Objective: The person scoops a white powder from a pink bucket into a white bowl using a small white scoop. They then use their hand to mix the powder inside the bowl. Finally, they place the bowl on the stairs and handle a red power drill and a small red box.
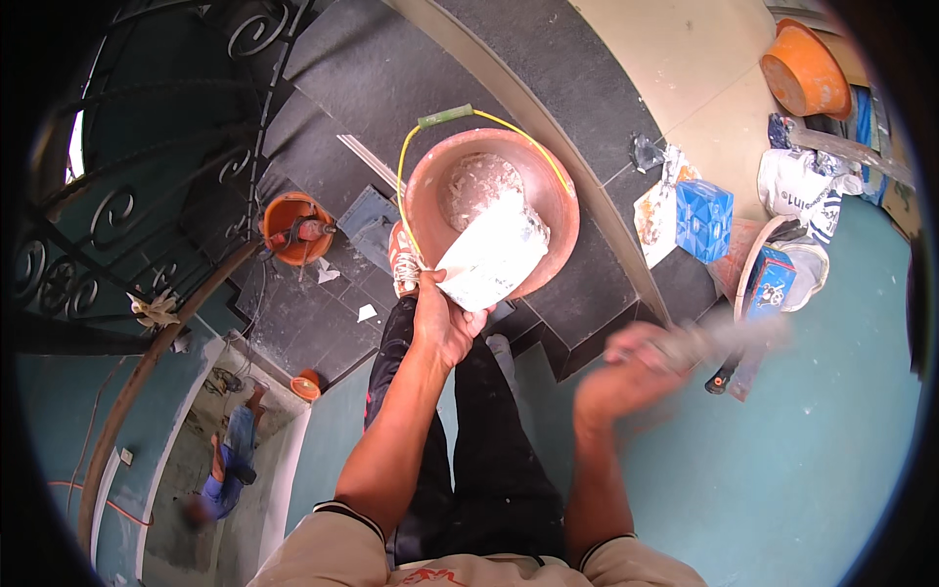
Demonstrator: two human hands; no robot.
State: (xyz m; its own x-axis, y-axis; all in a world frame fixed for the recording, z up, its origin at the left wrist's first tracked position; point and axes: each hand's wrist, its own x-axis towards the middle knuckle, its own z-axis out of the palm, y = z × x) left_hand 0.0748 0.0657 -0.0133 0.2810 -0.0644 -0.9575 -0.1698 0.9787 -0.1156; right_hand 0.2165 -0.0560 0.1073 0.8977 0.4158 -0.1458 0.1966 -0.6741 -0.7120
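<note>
shirt (pixel 489 575) nearest, left fingers (pixel 475 321) grip near edge of white board (pixel 489 262).

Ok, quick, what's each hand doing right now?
Left hand: closed, holding a white flat piece over the round tub.
Right hand: closed around a pale, blurred object; can't tell what.

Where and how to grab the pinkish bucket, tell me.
Probably best by the green sleeve on the yellow handle, from above at the far side: the handle arches past the rim of the bucket there, and the sleeve is its thickest part, clear of the white slab.
</note>
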